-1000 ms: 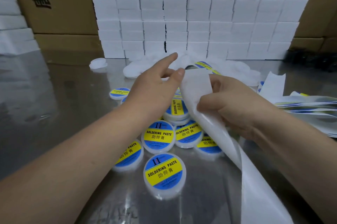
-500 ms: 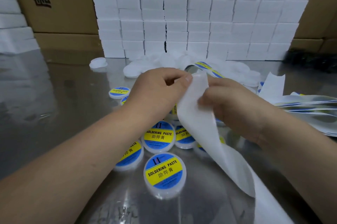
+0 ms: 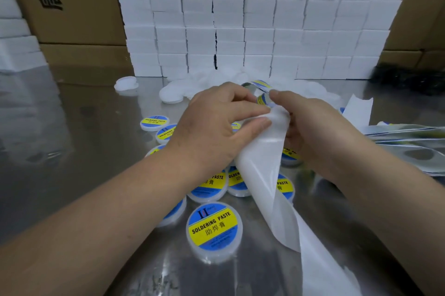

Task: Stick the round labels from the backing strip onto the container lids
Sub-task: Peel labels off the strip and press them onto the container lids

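Note:
A long white backing strip (image 3: 267, 175) curls up from the lower right to between my hands. My left hand (image 3: 216, 122) pinches its upper end with thumb and fingers. My right hand (image 3: 313, 127) grips the strip from the right, fingers curled behind it. Just past my fingertips the strip bends over, and blue-and-yellow round labels (image 3: 261, 84) show on it. Several white round containers with labelled lids (image 3: 214, 229) lie on the steel table under and in front of my hands. A heap of unlabelled white lids (image 3: 172, 93) lies behind my hands.
A wall of stacked white boxes (image 3: 260, 18) stands at the back, with brown cartons (image 3: 65, 1) to its left. Used backing strips (image 3: 409, 148) are piled at the right. One lone white lid (image 3: 126, 83) sits at the back left on the steel table (image 3: 72, 151).
My left hand's fingers have curled down onto the strip's upper end. Both hands have drawn closer together, and the strip has folded tighter between them.

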Demonstrator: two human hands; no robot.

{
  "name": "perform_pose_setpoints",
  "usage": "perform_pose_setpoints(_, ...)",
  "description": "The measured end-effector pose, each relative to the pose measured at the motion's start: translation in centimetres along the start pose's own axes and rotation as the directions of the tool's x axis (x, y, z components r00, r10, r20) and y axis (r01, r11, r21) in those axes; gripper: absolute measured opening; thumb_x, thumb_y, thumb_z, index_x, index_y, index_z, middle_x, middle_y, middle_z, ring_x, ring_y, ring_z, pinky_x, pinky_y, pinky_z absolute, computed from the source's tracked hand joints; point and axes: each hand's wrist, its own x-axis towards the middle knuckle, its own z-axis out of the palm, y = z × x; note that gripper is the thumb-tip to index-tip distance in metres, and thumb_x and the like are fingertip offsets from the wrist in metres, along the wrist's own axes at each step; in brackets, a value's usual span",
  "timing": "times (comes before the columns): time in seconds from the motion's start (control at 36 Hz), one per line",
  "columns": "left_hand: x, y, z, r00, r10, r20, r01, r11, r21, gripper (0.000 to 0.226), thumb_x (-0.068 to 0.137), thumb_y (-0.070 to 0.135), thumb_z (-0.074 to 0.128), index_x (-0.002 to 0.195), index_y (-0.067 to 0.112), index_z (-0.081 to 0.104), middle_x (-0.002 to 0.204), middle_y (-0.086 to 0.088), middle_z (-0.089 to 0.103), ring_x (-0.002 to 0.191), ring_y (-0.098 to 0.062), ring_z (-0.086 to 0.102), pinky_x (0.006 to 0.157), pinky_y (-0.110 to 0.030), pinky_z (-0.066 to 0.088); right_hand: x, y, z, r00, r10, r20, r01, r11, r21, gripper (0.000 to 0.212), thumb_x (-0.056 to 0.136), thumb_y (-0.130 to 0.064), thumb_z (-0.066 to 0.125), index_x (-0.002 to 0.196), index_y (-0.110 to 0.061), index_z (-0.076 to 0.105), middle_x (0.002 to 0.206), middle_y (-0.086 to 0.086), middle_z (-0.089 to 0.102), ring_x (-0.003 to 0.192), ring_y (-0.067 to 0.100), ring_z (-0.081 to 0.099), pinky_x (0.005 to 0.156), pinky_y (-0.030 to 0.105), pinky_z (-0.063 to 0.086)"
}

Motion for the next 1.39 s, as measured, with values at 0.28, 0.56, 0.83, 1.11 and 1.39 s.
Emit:
perform_pose_setpoints(0.28,-0.1,-0.2,0.3,0.996,0.047,0.082,-0.052,0.997,0.057,0.031,0.08,0.031,0.058,0.105,0.017,0.071,0.101,0.008,0.055,0.099,-0.022,0.057,0.09,-0.041,0.043,0.0,-0.1,-0.4,0.998,-0.035,0.059,0.029,0.994,0.105,0.014,0.084,0.002,0.051,0.092,0.005,0.062,0.087,0.023,0.063,0.071,0.025,0.061,0.066,0.032,0.054)
perform_pose_setpoints(0.56,0.4,-1.1,0.2,0.97,-0.233,-0.073,0.229,0.972,-0.06,0.016,0.087,0.038,0.048,0.091,0.038,0.064,0.089,0.022,0.053,0.091,0.006,0.046,0.08,-0.01,0.035,1.1,0.2,-1.5,0.95,-0.19,-0.249,0.216,0.973,0.082,0.034,0.078,0.008,0.046,0.072,-0.02,0.065,0.059,-0.006,0.066,0.052,0.011,0.06,0.054,0.021,0.049)
perform_pose_setpoints(0.83,4.6,-5.5,-1.2,0.762,-0.618,-0.193,0.581,0.785,-0.215,0.022,0.09,0.02,0.046,0.075,0.03,0.058,0.071,0.016,0.054,0.058,-0.002,0.046,0.051,-0.018,0.038,1.8,0.7,-1.7,0.895,-0.213,-0.393,0.227,0.974,-0.009,0.032,0.075,0.002,0.046,0.094,-0.015,0.065,0.092,0.014,0.069,0.078,0.029,0.063,0.064,0.039,0.053)
perform_pose_setpoints(1.11,8.7,-11.8,1.1,0.755,-0.646,0.113,0.561,0.724,0.401,0.041,0.091,0.004,0.04,0.121,0.024,0.059,0.134,-0.003,0.051,0.091,-0.021,0.053,0.064,-0.024,0.039,1.4,0.9,-1.8,0.846,-0.323,-0.423,0.247,0.943,-0.225,0.022,0.08,-0.011,0.059,0.097,-0.023,0.066,0.077,-0.01,0.068,0.064,0.005,0.058,0.047,0.012,0.043)
perform_pose_setpoints(1.39,12.0,-17.7,4.0,0.703,-0.664,0.255,0.237,0.556,0.796,0.065,0.092,0.028,0.044,0.148,0.022,0.009,0.155,-0.009,0.009,0.139,-0.032,0.014,0.11,-0.047,0.022,0.8,0.9,-1.2,0.899,-0.304,-0.314,0.221,0.936,-0.274,0.031,0.08,-0.007,0.047,0.101,-0.021,0.065,0.08,-0.003,0.065,0.06,0.011,0.051,0.052,0.021,0.034)
